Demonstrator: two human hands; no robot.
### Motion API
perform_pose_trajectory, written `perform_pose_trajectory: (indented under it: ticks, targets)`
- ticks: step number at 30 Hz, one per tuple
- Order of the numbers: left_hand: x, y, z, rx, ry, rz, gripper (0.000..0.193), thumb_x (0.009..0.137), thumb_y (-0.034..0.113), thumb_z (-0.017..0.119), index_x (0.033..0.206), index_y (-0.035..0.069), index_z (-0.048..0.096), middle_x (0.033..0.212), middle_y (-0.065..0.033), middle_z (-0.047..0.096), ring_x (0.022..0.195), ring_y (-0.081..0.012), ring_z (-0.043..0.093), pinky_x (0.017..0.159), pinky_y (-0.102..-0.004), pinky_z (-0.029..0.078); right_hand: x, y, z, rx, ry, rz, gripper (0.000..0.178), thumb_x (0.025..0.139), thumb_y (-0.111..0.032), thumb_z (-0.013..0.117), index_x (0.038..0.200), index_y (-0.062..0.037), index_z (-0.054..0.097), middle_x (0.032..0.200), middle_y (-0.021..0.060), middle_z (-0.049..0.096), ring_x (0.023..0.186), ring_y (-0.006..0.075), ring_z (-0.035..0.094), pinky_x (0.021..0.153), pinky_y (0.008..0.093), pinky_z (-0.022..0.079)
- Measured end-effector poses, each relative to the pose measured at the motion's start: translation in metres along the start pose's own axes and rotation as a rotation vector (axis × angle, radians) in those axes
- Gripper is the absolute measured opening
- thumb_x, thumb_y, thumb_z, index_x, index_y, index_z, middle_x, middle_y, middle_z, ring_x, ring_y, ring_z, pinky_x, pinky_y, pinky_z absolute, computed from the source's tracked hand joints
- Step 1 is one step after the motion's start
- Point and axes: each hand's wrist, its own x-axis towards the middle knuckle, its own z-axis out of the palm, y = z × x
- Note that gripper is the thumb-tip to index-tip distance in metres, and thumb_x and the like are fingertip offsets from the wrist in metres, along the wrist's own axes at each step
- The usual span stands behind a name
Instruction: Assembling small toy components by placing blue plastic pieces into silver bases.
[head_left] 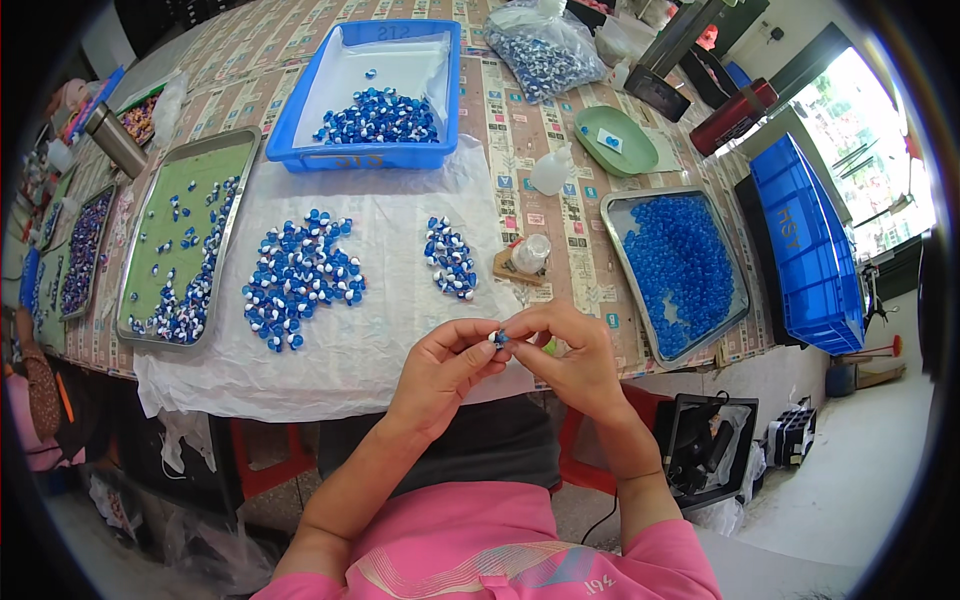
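Note:
Both hands meet over the near edge of the table, in front of my body. My left hand point(448, 362) pinches a small blue-and-white bead point(497, 338) between thumb and fingertips. From the other side, the fingertips of my right hand point(572, 352) close on the same bead. Fingers cover part of it, so its full shape is hidden. Just beyond lies a small pile of blue-and-white beads point(450, 258) on white sheeting point(390, 360). A larger pile of such beads point(303, 278) spreads to the left. A small clear jar point(530, 254) on a wooden block stands beyond my right hand.
Right of my hands, a metal tray point(690, 345) holds plain blue beads. At the left lies a green-lined metal tray point(165, 240) of beads. A blue plastic bin point(350, 160) stands at the back, near a green dish point(640, 150), a white squeeze bottle point(552, 172) and a bead-filled bag point(545, 60).

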Motion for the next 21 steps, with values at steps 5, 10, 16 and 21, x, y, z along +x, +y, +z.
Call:
perform_pose_trajectory:
  ticks: [5, 10, 16, 21]
  targets:
    - [-0.002, 0.001, -0.001, 0.026, -0.013, -0.004, 0.023, 0.096, 0.003, 0.061, 0.118, -0.001, 0.061, 0.105, -0.0096, 0.068, 0.094, -0.0156, 0.067, 0.087, -0.0289, 0.056, -0.002, 0.001, -0.001, 0.026, -0.013, -0.003, 0.016, 0.077, 0.001, 0.074, 0.091, -0.0051, 0.073, 0.091, 0.0061, 0.072, 0.082, 0.0175, 0.067, 0.065, 0.0279, 0.052]
    - [-0.004, 0.0, -0.002, 0.048, 0.006, -0.013, 0.022, 0.094, 0.003, 0.064, 0.116, -0.001, 0.064, 0.101, -0.0093, 0.07, 0.089, -0.0151, 0.069, 0.081, -0.0278, 0.057, 0.001, 0.001, -0.007, 0.082, -0.104, 0.014, 0.015, 0.076, 0.003, 0.073, 0.089, -0.0044, 0.073, 0.086, 0.0064, 0.071, 0.078, 0.0163, 0.067, 0.066, 0.0273, 0.052]
    - [-0.004, -0.002, 0.0, 0.078, 0.027, -0.036, 0.02, 0.092, 0.003, 0.067, 0.111, -0.001, 0.067, 0.097, -0.0104, 0.071, 0.085, -0.0161, 0.07, 0.078, -0.0297, 0.059, 0.001, 0.004, -0.017, 0.055, -0.173, -0.017, 0.01, 0.076, 0.003, 0.074, 0.084, -0.0026, 0.072, 0.08, 0.0076, 0.069, 0.076, 0.0151, 0.067, 0.066, 0.0275, 0.052]
    - [0.0, -0.008, 0.011, 0.053, 0.047, -0.065, 0.017, 0.092, 0.002, 0.066, 0.109, -0.001, 0.066, 0.096, -0.0105, 0.07, 0.086, -0.017, 0.069, 0.08, -0.0302, 0.058, -0.004, 0.006, -0.027, 0.094, -0.15, 0.0, 0.014, 0.076, 0.005, 0.074, 0.088, -0.002, 0.073, 0.084, 0.0074, 0.071, 0.077, 0.0153, 0.065, 0.07, 0.0283, 0.051]
